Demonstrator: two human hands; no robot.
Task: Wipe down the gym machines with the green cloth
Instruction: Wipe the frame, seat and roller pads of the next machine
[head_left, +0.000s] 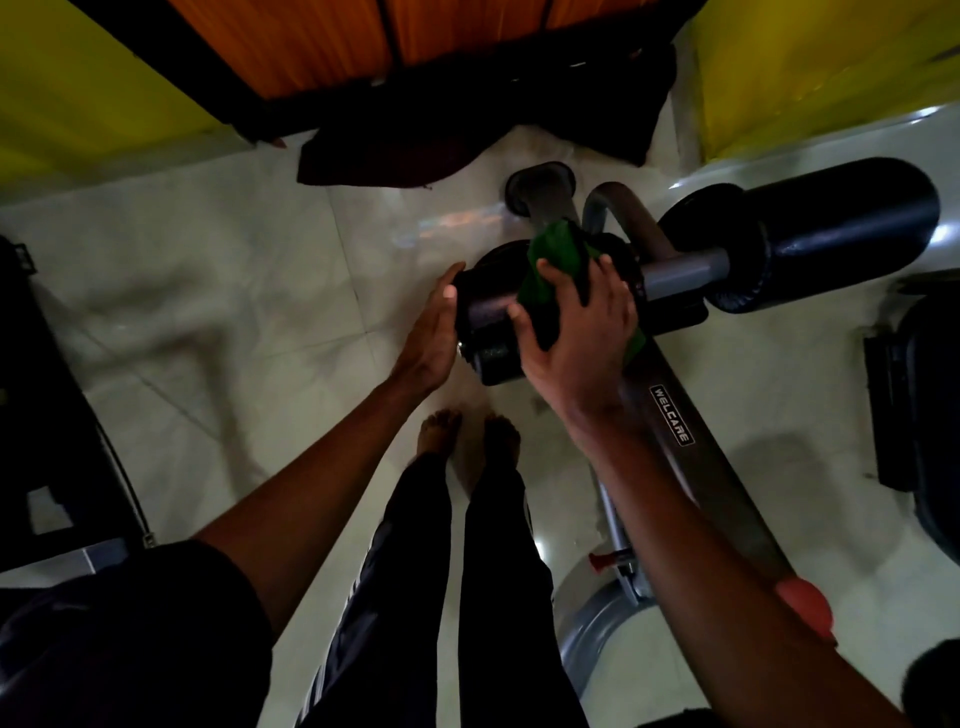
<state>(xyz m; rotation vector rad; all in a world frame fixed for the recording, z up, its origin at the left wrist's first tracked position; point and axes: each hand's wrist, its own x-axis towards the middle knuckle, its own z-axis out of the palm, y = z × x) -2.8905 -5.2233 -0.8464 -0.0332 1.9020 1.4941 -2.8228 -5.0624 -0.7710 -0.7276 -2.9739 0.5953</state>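
Right hand (576, 332): fingers curled over green cloth (556, 254), gripping it against black foam roller (488, 312), centre of frame. Left hand (434, 332): fingers straight, flat on roller's left end. Grey machine bar (691, 447): lower right.

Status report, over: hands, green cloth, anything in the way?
Left hand flat against black roller pad end. Right hand grips green cloth over the pad. Nothing in the way.

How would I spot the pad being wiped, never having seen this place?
Find the dark frame bar labelled WELCARE; its crossbar carries two black roller pads. Take the left pad: the left hand touches its end, the right hand presses the green cloth on it. Its twin is bare.
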